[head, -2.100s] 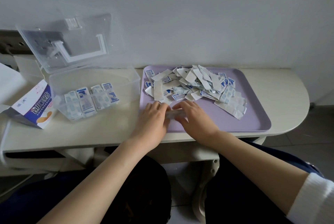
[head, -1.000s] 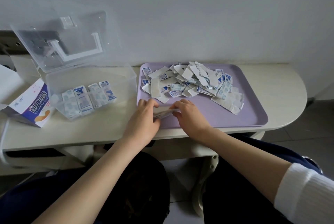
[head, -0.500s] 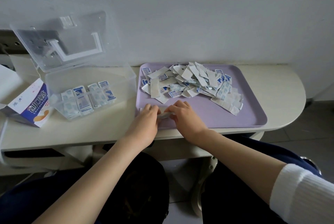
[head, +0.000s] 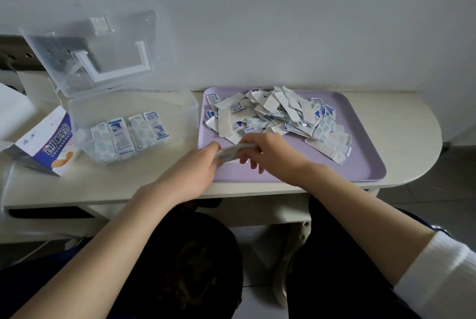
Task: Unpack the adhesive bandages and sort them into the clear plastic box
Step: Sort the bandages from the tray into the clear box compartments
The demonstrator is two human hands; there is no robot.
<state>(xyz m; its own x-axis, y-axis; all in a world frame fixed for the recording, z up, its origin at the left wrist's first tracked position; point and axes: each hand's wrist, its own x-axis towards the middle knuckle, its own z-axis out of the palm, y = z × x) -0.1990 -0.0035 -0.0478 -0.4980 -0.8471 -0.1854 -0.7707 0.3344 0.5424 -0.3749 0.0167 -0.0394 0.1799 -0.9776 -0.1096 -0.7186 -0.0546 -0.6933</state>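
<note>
both the left hand (head: 195,171) and right hand (head: 270,156) pinch a small stack of bandages (head: 231,151) above the purple tray (head: 360,164); a loosened pinch could fan it apart.

Ends of the bandage stack (head: 233,150) covered by the left hand (head: 190,171) and right hand (head: 270,157), print on the loose wrappers (head: 278,115) too small to be read

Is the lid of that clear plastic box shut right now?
No, the lid of the clear plastic box stands tilted open behind it, with bandages visible inside.
</note>
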